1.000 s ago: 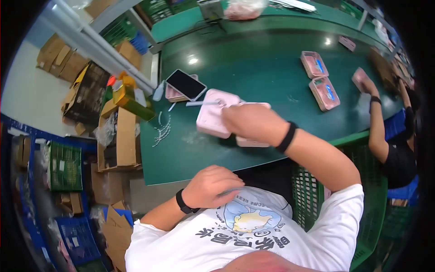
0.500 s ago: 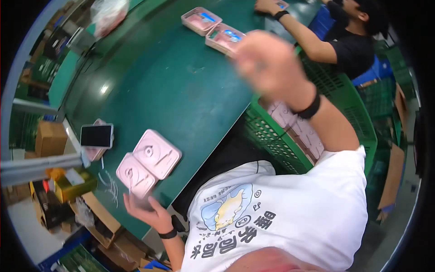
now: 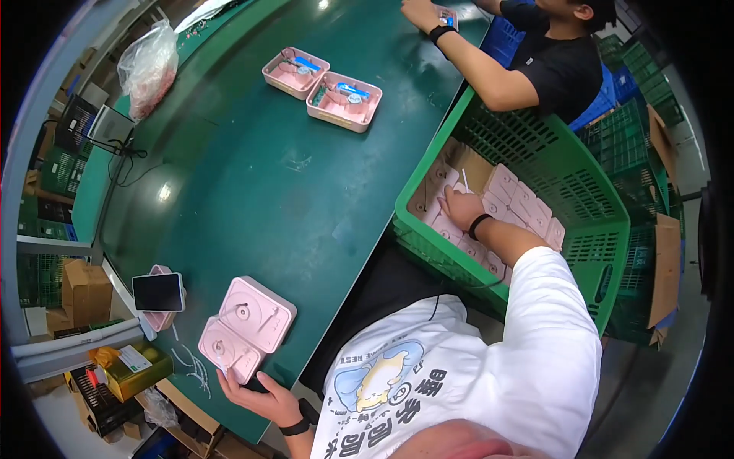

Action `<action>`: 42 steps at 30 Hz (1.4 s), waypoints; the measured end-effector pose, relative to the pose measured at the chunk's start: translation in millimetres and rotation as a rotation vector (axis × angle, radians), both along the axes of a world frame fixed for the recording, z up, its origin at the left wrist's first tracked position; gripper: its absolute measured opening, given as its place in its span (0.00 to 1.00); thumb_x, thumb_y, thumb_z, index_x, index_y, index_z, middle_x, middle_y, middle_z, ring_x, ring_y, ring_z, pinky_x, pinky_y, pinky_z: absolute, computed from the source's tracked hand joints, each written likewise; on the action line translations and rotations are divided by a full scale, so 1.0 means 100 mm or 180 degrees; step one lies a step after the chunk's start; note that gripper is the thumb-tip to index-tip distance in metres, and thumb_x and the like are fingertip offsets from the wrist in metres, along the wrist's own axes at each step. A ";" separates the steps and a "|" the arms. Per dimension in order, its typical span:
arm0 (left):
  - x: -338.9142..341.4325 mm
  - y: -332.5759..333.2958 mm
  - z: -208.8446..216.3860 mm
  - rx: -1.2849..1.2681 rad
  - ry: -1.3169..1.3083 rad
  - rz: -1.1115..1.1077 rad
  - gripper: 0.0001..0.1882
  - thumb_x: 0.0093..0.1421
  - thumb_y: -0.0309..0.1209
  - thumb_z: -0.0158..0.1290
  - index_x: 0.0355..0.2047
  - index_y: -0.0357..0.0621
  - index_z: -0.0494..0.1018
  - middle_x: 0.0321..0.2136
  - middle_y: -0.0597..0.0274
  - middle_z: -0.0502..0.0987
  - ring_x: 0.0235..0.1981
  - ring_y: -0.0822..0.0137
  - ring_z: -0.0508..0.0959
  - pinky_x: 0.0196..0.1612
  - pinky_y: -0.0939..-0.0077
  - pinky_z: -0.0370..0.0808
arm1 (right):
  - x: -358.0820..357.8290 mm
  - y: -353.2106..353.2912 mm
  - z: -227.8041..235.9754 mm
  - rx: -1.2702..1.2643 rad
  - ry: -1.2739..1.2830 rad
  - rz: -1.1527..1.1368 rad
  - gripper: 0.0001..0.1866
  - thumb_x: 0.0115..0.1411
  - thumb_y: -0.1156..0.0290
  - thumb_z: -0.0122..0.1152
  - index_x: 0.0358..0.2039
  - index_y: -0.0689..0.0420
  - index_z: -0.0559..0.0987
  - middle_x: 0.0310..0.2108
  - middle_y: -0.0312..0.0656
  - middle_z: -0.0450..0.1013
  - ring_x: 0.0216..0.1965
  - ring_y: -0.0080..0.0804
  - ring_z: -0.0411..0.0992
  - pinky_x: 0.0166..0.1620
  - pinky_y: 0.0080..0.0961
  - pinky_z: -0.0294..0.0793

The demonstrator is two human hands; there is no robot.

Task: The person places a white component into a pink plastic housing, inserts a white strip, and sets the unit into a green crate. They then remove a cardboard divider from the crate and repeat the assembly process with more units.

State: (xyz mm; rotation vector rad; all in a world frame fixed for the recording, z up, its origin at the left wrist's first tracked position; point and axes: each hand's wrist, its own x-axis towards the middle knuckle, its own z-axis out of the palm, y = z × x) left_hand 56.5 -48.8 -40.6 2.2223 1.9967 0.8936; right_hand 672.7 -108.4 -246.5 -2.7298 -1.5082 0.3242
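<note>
Two pink plastic cases with a record-player-like disc and arm on top lie edge to edge near the table's front left: the near case (image 3: 228,353) and the far case (image 3: 264,312). My left hand (image 3: 264,398) is at the near case's lower edge, fingers spread and thumb apart, fingertips touching it. My right hand (image 3: 463,206) reaches down into a green crate (image 3: 527,122) at the right, its fingers bent at the edge of a pink case (image 3: 442,180) there; the fingertips are partly hidden. Several similar pink cases (image 3: 527,203) fill the crate in rows.
Two open pink boxes (image 3: 344,120) holding blue and pink pieces stand at the table's far side. A phone (image 3: 159,292) rests on a pink box at left. A clear bag (image 3: 149,73) lies far left. At the far right sits a co-worker (image 3: 562,69) in black.
My right hand has swung from above the table edge down into the crate, among the pink cases. My left hand remains beside the near case. The whole view has shifted somewhat.
</note>
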 end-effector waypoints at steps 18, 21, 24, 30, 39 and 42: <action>-0.71 -0.04 -0.11 0.0007 -0.0627 0.0433 0.33 0.74 0.36 0.60 0.73 0.33 0.67 0.78 0.32 0.62 0.76 0.34 0.65 0.79 0.44 0.60 | -0.30 0.06 2.17 0.1749 0.1881 0.0164 0.15 0.84 0.66 0.53 0.53 0.64 0.83 0.42 0.38 0.81 0.43 0.26 0.75 0.48 0.32 0.78; -0.96 0.09 -0.09 0.0140 -0.0692 0.0291 0.35 0.68 0.36 0.64 0.72 0.35 0.69 0.78 0.33 0.61 0.75 0.37 0.66 0.78 0.45 0.61 | -0.98 -0.37 2.91 0.2247 0.1143 0.0315 0.17 0.83 0.63 0.53 0.50 0.64 0.84 0.39 0.40 0.81 0.41 0.25 0.76 0.46 0.30 0.77; -1.28 -0.05 0.17 0.0483 -0.0294 0.0025 0.36 0.65 0.35 0.67 0.70 0.37 0.70 0.79 0.37 0.61 0.75 0.39 0.66 0.78 0.44 0.60 | -1.61 -0.18 3.48 0.2335 0.0953 0.1101 0.11 0.76 0.68 0.60 0.39 0.62 0.82 0.30 0.43 0.76 0.31 0.33 0.76 0.38 0.34 0.76; -1.33 0.18 1.11 -0.0129 0.0409 -0.1226 0.44 0.58 0.43 0.74 0.72 0.47 0.72 0.77 0.40 0.68 0.76 0.35 0.67 0.79 0.41 0.59 | -3.31 1.47 3.75 0.1864 0.0324 0.4346 0.08 0.64 0.66 0.70 0.33 0.54 0.80 0.21 0.46 0.75 0.22 0.52 0.76 0.27 0.48 0.74; -1.41 0.22 1.13 -0.0392 0.0782 -0.1674 0.49 0.56 0.53 0.75 0.74 0.48 0.73 0.78 0.43 0.67 0.79 0.37 0.65 0.80 0.38 0.59 | -3.63 1.81 3.23 0.1428 -0.0385 0.5037 0.10 0.67 0.63 0.68 0.32 0.52 0.80 0.23 0.43 0.76 0.25 0.50 0.78 0.30 0.46 0.78; -1.34 0.30 1.30 -0.0587 0.0831 -0.1704 0.48 0.58 0.53 0.75 0.74 0.48 0.73 0.77 0.44 0.68 0.78 0.38 0.66 0.79 0.38 0.61 | -3.65 1.74 3.26 0.1822 0.0272 0.4550 0.09 0.67 0.65 0.69 0.34 0.56 0.81 0.31 0.46 0.80 0.34 0.48 0.82 0.37 0.42 0.81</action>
